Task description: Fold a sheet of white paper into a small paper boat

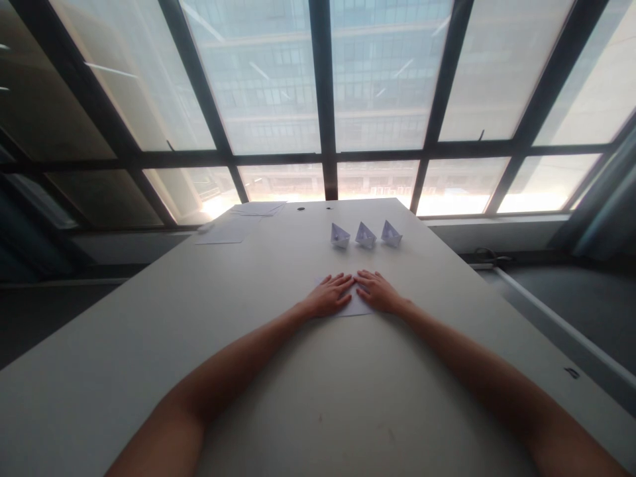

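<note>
- A stack of loose paper sheets (243, 222) lies at the far left of the desk (149, 371), about 11 o'clock from the hands, well apart from them.
- The left hand (328, 296) lies flat, palm down, fingers spread narrowly and pointing toward 1 o'clock; it grips nothing and presses on the left part of a sheet.
- The white sheet of paper (356, 305) sits at the middle of the desk, mostly covered by both hands; only a strip between and below them shows.
- The right hand (378, 291) lies flat too, palm down, fingers close together and pointing toward 11 o'clock, resting on the right part of the sheet. Its fingertips almost meet those of the left hand.
- Three folded paper boats (366, 235) stand in a row at 12 o'clock from the hands, near each other but apart, beyond the sheet.
- A large window (377, 99) with dark frames rises behind the desk's far edge.
</note>
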The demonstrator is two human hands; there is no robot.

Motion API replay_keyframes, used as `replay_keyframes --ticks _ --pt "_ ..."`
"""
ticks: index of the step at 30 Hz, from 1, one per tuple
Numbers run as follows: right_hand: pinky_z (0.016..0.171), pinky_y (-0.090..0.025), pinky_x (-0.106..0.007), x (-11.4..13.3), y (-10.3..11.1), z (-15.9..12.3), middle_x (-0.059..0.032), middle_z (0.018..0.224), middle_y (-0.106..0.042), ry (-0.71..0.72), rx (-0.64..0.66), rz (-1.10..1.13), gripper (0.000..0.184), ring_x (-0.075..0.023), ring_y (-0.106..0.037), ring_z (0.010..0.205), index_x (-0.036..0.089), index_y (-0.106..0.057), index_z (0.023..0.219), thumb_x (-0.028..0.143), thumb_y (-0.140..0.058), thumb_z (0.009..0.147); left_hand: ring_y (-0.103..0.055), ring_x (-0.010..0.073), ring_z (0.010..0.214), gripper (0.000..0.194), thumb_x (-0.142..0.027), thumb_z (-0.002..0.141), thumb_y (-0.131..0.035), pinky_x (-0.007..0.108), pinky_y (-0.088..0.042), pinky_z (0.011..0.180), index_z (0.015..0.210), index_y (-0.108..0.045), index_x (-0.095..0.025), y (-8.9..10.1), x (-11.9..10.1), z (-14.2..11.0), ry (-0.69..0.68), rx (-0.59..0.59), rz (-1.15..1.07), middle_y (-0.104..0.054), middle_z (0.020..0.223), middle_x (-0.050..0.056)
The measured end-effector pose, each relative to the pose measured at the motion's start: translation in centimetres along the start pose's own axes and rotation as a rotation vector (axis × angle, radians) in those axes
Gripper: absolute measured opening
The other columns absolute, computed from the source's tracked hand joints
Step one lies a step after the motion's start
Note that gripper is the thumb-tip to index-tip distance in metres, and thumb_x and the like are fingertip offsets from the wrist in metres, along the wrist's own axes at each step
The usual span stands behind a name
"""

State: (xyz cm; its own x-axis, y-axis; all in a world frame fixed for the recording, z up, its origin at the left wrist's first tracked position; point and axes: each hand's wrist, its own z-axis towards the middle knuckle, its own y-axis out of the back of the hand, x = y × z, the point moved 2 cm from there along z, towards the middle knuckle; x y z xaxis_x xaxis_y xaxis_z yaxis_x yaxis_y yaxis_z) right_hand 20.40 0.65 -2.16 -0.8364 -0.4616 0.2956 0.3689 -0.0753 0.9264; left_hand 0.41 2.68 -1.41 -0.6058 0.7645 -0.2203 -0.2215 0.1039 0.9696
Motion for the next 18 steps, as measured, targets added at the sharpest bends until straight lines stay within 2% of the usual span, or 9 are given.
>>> replay_keyframes --ticks 3,10,18 --pt "0.119 -0.019 -0.049 -0.2 -0.2 0.1 -0.0139 0.154 -0.041 -0.04 -0.001 -0.011 0.051 -0.0248 -0.032 0.146 0.019 -0.048 0.146 0.034 -0.047 0.097 -0.022 0.0259 0.15 0.059 -0.047 0.101 -0.036 0.049 -0.015 0.121 0.156 -0.027 -0.027 0.0 0.0 0.0 0.008 0.011 0.006 -0.027 0.161 0.005" --pt "0.118 -0.022 -0.049 -1.0 -0.3 0.3 -0.016 0.152 -0.043 -0.191 -0.051 -0.052 0.049 -0.0287 -0.034 0.143 0.017 -0.051 0.142 0.037 -0.046 0.098 -0.022 0.0245 0.15 0.056 -0.047 0.101 -0.035 0.048 -0.014 0.122 0.154 -0.032 -0.028 0.0 0.1 0.0 0.013 0.015 0.015 -0.027 0.162 0.004" --pt "0.112 -0.031 -0.034 -1.4 0.1 0.3 -0.0169 0.136 -0.058 -0.226 -0.197 -0.024 0.045 -0.0261 -0.05 0.128 0.01 -0.057 0.135 0.03 -0.05 0.095 -0.024 0.0243 0.149 0.055 -0.047 0.101 -0.035 0.049 -0.016 0.122 0.153 -0.035 -0.026 0.0 0.1 0.0 0.016 0.002 0.023 -0.029 0.161 0.004"
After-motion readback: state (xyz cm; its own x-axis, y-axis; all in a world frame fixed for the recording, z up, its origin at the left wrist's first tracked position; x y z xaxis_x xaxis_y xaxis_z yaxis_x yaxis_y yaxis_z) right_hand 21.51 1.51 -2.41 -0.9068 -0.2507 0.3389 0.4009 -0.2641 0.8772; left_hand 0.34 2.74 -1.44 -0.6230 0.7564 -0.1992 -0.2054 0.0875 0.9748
